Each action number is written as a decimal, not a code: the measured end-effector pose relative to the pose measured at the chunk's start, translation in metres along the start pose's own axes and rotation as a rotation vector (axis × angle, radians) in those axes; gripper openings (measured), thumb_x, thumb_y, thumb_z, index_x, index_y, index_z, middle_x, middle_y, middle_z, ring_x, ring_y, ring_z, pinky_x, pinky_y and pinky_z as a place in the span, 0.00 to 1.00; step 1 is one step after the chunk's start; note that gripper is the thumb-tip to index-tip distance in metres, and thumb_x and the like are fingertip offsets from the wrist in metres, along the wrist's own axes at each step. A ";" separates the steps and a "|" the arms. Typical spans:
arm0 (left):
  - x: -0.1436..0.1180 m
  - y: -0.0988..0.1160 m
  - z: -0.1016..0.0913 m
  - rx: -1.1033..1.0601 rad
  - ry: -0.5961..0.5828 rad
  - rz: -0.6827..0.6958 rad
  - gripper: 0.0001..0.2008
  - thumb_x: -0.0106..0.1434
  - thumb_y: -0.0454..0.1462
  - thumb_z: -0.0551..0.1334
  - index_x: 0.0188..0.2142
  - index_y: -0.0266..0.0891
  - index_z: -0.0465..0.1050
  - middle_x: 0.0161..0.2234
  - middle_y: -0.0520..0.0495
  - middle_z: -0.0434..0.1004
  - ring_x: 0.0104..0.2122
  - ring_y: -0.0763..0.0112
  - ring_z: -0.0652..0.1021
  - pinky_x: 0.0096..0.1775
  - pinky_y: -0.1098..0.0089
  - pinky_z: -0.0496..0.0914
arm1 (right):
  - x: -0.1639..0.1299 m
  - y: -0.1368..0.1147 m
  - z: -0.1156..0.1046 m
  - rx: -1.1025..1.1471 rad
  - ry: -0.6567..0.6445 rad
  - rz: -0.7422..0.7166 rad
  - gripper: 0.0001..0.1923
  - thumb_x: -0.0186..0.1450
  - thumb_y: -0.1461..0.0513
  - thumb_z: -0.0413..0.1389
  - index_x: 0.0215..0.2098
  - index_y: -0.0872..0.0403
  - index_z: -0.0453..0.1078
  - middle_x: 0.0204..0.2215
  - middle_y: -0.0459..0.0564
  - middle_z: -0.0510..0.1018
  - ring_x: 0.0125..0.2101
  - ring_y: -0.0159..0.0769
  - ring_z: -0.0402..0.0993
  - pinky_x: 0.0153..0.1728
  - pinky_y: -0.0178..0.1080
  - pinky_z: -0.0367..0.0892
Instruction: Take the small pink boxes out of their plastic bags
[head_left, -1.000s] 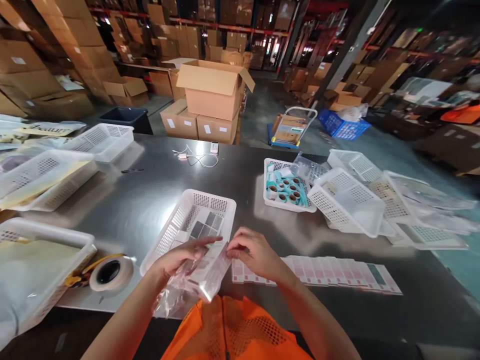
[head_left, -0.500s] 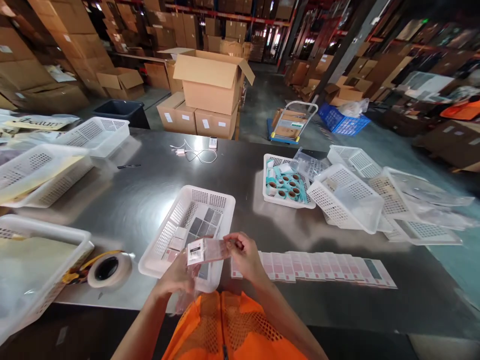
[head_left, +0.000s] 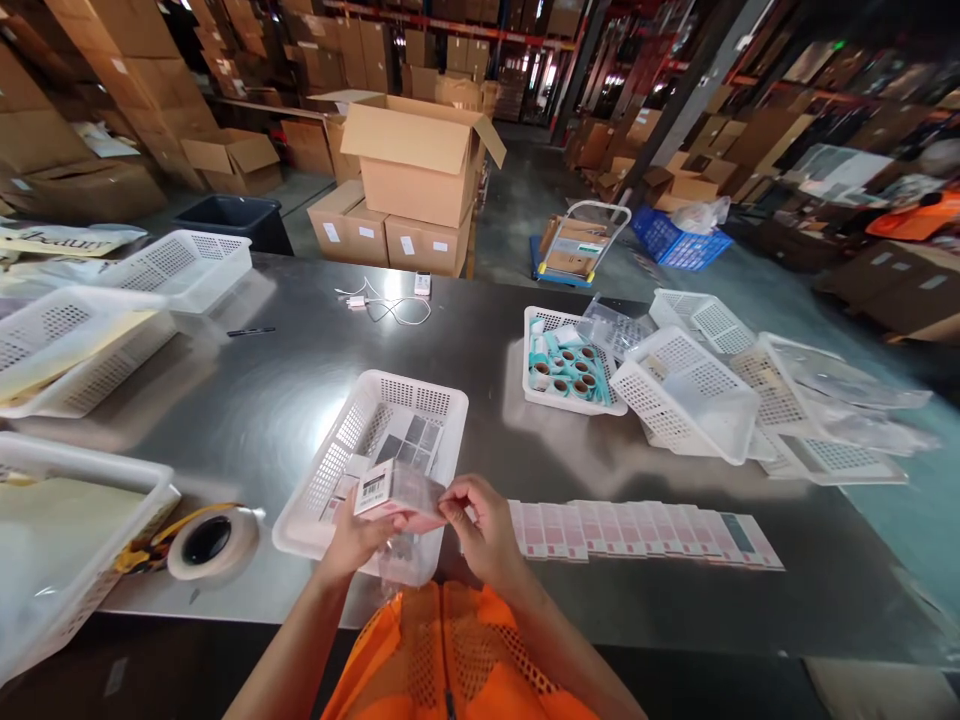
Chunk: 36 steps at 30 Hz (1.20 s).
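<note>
Barcoded sachet (head_left: pixel 394 497) in clear film, held just above the near rim of the white basket (head_left: pixel 442 400). We pinch it with left hand (head_left: pixel 358 537) and right hand (head_left: pixel 480 520), one at each end. Looks light, floppy, slick; edges grip best.

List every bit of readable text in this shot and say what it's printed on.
"beauty", roughly, first letters unclear: yellowish packet at far left.
Barcode label on the clear bag held by left hand and right hand: too small.
White stickers on stacked cartons: too blurred.
</note>
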<state>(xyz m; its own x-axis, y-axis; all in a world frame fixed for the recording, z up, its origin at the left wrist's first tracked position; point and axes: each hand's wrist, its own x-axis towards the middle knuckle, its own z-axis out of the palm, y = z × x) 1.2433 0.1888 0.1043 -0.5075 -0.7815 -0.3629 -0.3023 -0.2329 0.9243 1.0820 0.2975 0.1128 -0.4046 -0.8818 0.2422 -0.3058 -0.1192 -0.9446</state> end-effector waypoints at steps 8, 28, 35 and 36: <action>0.003 -0.005 0.003 -0.278 0.073 0.090 0.22 0.42 0.50 0.70 0.33 0.39 0.75 0.31 0.46 0.82 0.36 0.56 0.81 0.42 0.60 0.76 | -0.008 -0.012 -0.003 -0.137 0.059 -0.076 0.09 0.73 0.60 0.47 0.44 0.50 0.68 0.33 0.47 0.72 0.32 0.34 0.71 0.35 0.36 0.69; 0.032 0.019 0.013 -0.759 0.173 -0.064 0.17 0.45 0.42 0.75 0.31 0.36 0.75 0.24 0.53 0.75 0.22 0.73 0.74 0.27 0.73 0.68 | -0.009 -0.014 -0.053 -0.385 -0.432 -0.206 0.07 0.69 0.60 0.53 0.34 0.53 0.69 0.50 0.55 0.72 0.48 0.43 0.70 0.48 0.46 0.68; 0.035 0.014 0.025 -0.701 0.392 0.034 0.19 0.50 0.49 0.71 0.23 0.38 0.68 0.18 0.56 0.68 0.18 0.76 0.68 0.23 0.73 0.63 | -0.015 0.025 -0.004 0.195 -0.033 0.408 0.19 0.54 0.50 0.67 0.34 0.53 0.70 0.56 0.58 0.68 0.49 0.49 0.72 0.49 0.51 0.70; 0.034 0.015 0.026 -0.689 0.434 0.050 0.20 0.51 0.50 0.70 0.23 0.39 0.66 0.17 0.57 0.67 0.17 0.77 0.67 0.22 0.73 0.63 | -0.016 0.030 0.004 0.371 0.014 0.475 0.22 0.51 0.49 0.69 0.34 0.53 0.68 0.51 0.56 0.71 0.44 0.46 0.74 0.45 0.49 0.72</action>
<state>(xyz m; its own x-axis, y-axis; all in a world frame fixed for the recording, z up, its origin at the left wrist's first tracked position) 1.2008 0.1734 0.1024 -0.1065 -0.9221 -0.3720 0.3479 -0.3851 0.8548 1.0827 0.3066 0.0797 -0.4352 -0.8719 -0.2245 0.2307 0.1330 -0.9639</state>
